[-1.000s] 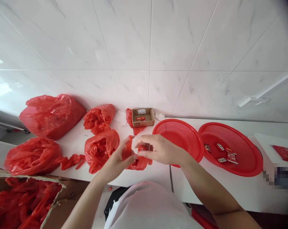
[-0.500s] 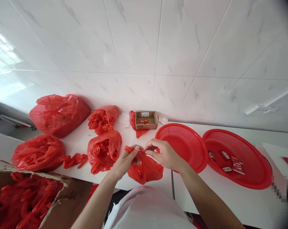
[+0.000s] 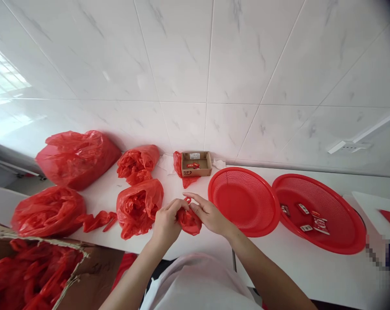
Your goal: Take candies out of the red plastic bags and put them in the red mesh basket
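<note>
Both hands meet over the front edge of the white counter (image 3: 279, 267). A small red plastic bag (image 3: 188, 221), bunched into a ball, sits between them. My left hand (image 3: 165, 221) wraps its fingers round the bag's left side. My right hand (image 3: 207, 215) pinches the bag's top with thumb and forefinger, where the plastic is drawn into a small twist. What the bag holds is hidden.
Several stuffed red bags (image 3: 138, 206) lie to the left. A cardboard box (image 3: 36, 271) of red bags stands at lower left. A small carton (image 3: 196, 163) sits by the wall. An empty red basket (image 3: 243, 202) and a red basket (image 3: 320, 215) with several sachets lie right.
The bag hung loose and spread between my hands before; now it is gathered into a tight ball with its top twisted. My hands have come closer together and lower.
</note>
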A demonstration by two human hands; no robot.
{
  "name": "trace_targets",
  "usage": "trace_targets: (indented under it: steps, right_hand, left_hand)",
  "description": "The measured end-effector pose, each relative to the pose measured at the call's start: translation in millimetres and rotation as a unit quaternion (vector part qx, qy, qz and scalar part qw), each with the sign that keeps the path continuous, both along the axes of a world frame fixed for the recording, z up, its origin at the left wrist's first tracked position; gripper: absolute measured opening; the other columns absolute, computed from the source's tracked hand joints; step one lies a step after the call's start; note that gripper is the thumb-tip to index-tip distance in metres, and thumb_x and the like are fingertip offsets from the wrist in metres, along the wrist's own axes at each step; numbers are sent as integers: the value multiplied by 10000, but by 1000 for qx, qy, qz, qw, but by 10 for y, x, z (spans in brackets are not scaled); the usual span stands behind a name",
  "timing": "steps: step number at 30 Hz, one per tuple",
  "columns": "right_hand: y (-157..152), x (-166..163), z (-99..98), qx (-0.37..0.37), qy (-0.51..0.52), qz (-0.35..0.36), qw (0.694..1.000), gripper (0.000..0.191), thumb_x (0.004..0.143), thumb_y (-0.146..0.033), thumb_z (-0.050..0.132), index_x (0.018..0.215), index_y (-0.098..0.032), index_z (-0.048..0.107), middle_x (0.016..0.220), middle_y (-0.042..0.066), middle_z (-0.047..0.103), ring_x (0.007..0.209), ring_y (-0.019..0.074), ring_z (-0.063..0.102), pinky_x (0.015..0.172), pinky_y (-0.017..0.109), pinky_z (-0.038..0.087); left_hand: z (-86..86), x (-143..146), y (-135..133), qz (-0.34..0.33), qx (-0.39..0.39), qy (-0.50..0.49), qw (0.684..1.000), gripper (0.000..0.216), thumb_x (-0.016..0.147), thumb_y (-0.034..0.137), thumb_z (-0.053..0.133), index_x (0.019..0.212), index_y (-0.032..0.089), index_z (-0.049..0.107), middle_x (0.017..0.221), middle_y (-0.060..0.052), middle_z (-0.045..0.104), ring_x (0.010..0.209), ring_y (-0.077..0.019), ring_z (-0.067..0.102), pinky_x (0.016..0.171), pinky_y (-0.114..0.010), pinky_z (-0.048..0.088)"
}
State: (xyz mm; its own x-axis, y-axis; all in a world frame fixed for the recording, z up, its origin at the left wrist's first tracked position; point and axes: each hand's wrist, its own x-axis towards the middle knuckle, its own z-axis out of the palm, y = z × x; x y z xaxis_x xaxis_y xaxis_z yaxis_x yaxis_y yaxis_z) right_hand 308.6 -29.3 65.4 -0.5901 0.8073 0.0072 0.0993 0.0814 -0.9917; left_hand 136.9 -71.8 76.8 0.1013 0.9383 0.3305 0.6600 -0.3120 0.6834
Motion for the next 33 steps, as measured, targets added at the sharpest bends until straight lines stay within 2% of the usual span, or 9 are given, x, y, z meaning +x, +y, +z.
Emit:
trace_targets:
  steps: [3,6,12,16,19,22,26,29,33]
  right_hand:
    - [-21,9,41,-34,51,43,997,376,930,-496,466,1161,-237,611,895,13,627,793,143,571,711,268,459]
    - [-34,28,106,-40,36,53,997,331,901,-497,515,920,-196,651,835,11,634,732,136,565,649,253,444]
    - [115,329,106,121,-118,-115,979,322,941,-426,450,776,-219,634,760,-3,687,717,147,600,699,271,425]
    - [278,597,-49,145,-183,-187,954,349,942,-442,428,729,-225,601,684,-2,675,659,166,602,652,282,420]
    - [304,578,-111,123,-159,-181,963,361,946,-466,407,744,-228,588,709,0,681,685,175,620,665,290,436]
    - [275,440,-62,93,-100,-180,974,333,935,-484,430,785,-227,579,757,7,677,765,188,640,707,298,459]
    - [197,292,46,57,-69,-143,986,310,911,-496,475,813,-224,586,782,11,656,820,194,647,752,304,478]
    - [119,242,38,32,-74,-132,988,301,899,-507,487,883,-227,596,815,20,650,829,197,648,761,306,484]
    - [30,236,-128,-11,-114,-147,983,334,868,-532,518,966,-224,601,847,46,667,844,213,650,770,318,490]
  left_hand:
    - [-38,-9,-8,10,55,-10,998,335,821,59,477,1052,226,653,1045,-47,677,919,-150,644,751,-253,513]
    - [-31,-41,-15,-20,52,-5,998,359,890,136,466,1188,255,626,1205,-56,644,1081,-162,623,892,-275,514]
    - [-159,-425,-211,15,-27,28,999,331,944,304,431,1190,274,651,1295,-33,627,1217,-208,552,1031,-389,451]
    - [-317,-733,-529,32,-120,1,992,330,933,383,438,1102,286,703,1278,-33,640,1276,-250,497,1060,-449,415]
    - [-304,-769,-686,69,-198,-69,975,374,924,448,431,1091,264,712,1242,-70,659,1241,-282,527,1065,-490,392]
    - [-157,-731,-724,117,-231,-152,954,439,904,497,450,1204,251,656,1190,-89,684,1222,-293,540,1088,-513,343]
    - [47,-721,-750,117,-226,-283,925,428,894,491,487,1181,233,672,1180,-87,685,1186,-287,566,1091,-484,348]
    - [104,-787,-812,111,-207,-425,874,381,900,465,495,1010,191,736,1175,-104,684,1104,-285,616,1022,-460,438]
    - [173,-1176,-972,145,-156,-539,815,320,861,427,574,833,153,737,932,-107,747,854,-248,696,840,-406,558]
